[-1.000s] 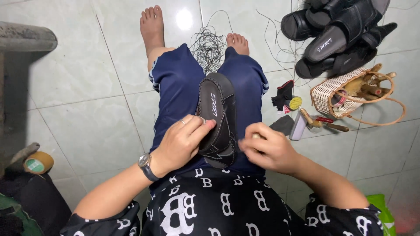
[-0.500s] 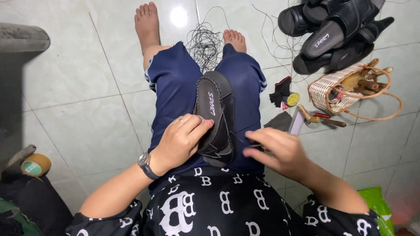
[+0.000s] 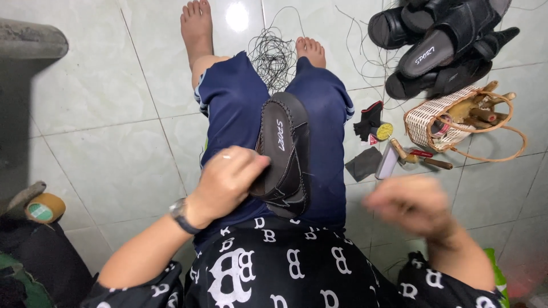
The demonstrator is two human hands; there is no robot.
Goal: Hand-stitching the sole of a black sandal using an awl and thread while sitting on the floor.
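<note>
A black sandal point(image 3: 283, 149) lies sole-side up along my lap, between my thighs in dark blue shorts. My left hand point(image 3: 228, 179), a watch on its wrist, grips the sandal's left edge near the heel. My right hand point(image 3: 411, 202) is off to the right of the sandal, away from it, and is blurred by motion. Its fingers look curled, but I cannot make out whether anything is in them. A tangle of thin black thread point(image 3: 274, 54) lies on the tiles between my bare feet.
Several black sandals point(image 3: 439, 45) are piled at the top right. Below them stand a wicker basket point(image 3: 434, 122) holding wooden-handled tools, loose tools point(image 3: 425, 159) and a dark patch point(image 3: 363, 163). A tape roll point(image 3: 44, 208) lies at the left, below a grey slab point(image 3: 28, 40).
My right hand has pulled away from the sandal's heel toward the right and is now blurred. My left hand keeps its hold on the sandal.
</note>
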